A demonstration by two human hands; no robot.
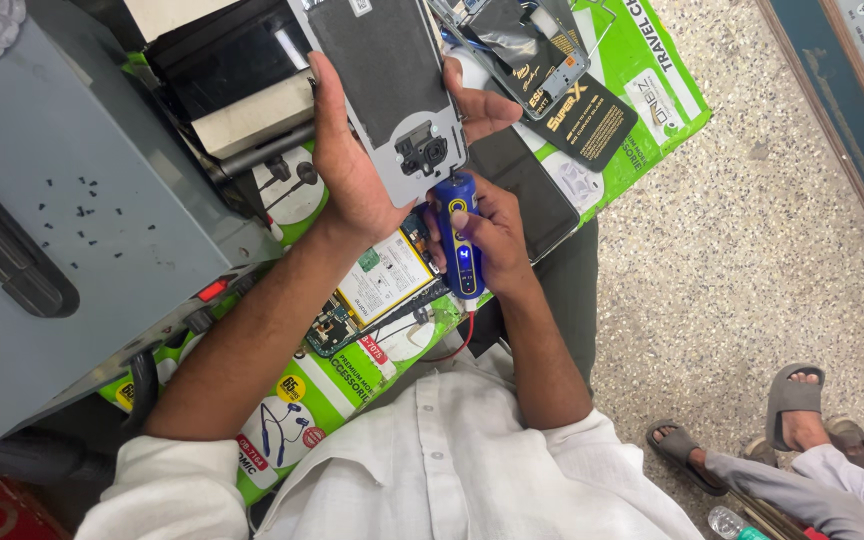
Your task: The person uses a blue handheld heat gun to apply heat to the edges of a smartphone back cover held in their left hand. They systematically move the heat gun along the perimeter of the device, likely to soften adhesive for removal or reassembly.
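Disassembly underway: our left hand (352,170) wraps fingers closed round a grey phone back panel (392,90), held over the green work mat (332,390). Our right hand (487,235) grips shut a blue electric screwdriver (460,235), tip up beneath the panel's camera end. Panel's long axis runs away from us, camera cutout nearest. We judge seating the bit squarely comes next.

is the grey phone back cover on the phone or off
Off: the left hand holds the grey phone back cover lifted, while the opened phone with yellow-white battery lies below.

phone back cover (392,90) above screwdriver (460,235) | opened phone (377,285) beneath | machine (62,220) left
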